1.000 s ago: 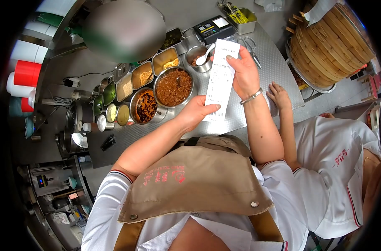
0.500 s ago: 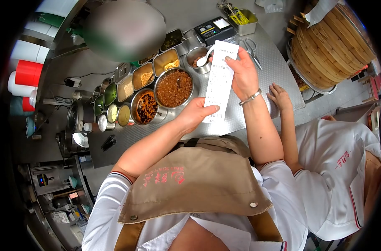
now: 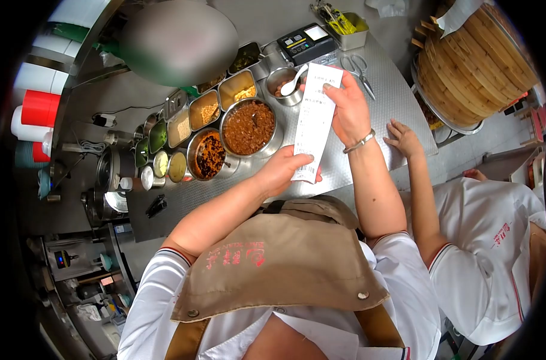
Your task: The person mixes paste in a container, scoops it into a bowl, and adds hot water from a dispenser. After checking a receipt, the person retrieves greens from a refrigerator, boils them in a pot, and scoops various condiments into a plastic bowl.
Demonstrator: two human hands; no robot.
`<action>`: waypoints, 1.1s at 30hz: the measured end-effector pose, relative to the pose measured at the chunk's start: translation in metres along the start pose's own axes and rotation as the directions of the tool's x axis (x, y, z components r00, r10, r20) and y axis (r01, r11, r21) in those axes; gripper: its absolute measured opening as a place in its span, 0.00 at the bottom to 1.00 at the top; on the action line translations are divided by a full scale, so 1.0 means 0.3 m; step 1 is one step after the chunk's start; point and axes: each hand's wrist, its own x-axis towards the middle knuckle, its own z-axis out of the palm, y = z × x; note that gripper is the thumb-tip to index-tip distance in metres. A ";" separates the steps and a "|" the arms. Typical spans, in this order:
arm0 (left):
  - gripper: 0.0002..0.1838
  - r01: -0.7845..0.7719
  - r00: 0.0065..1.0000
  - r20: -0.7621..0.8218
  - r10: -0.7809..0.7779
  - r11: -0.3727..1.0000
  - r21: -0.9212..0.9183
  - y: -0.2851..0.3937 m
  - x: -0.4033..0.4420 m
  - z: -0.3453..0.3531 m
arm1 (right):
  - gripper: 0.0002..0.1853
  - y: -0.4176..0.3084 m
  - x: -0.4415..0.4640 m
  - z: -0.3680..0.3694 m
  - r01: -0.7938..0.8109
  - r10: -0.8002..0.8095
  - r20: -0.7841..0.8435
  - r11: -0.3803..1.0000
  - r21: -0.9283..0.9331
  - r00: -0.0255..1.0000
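A long white printed receipt (image 3: 314,123) is stretched between my two hands above the metal counter. My left hand (image 3: 287,170) pinches its lower end, thumb on top. Near the upper end, my right hand (image 3: 348,108) grips the paper's right edge between thumb and fingers; a silver bangle circles that wrist. Just left of the receipt is a steel pot (image 3: 280,81) with a white spoon (image 3: 292,84) in it. A large bowl of reddish-brown sauce (image 3: 247,127) sits beyond my left hand, with a bowl of dark, oily chilli-like topping (image 3: 208,157) beside it.
Steel containers (image 3: 204,111) of toppings line the counter's left side. Scissors (image 3: 360,75) and a black device with a screen (image 3: 307,45) lie at the back. Bamboo steamers (image 3: 474,57) stand at right. A co-worker's hand (image 3: 403,139) rests on the counter edge (image 3: 426,144).
The receipt's lower end has moved slightly down and toward me with my left hand. The co-worker at right has shifted a little right and down.
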 end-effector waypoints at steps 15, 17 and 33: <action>0.11 0.014 1.000 -0.007 -0.013 1.000 0.011 -0.020 -0.013 0.017 | 0.16 0.010 -0.018 -0.010 -0.019 0.019 0.003 1.000 0.022 1.000; 0.11 0.007 1.000 -0.014 -0.006 1.000 0.009 -0.018 -0.013 0.022 | 0.15 0.011 -0.018 -0.011 -0.014 0.014 0.001 1.000 0.011 1.000; 0.11 -0.017 1.000 -0.008 0.017 1.000 0.012 -0.030 -0.027 0.021 | 0.16 0.017 -0.021 -0.003 -0.027 0.027 0.002 1.000 0.015 1.000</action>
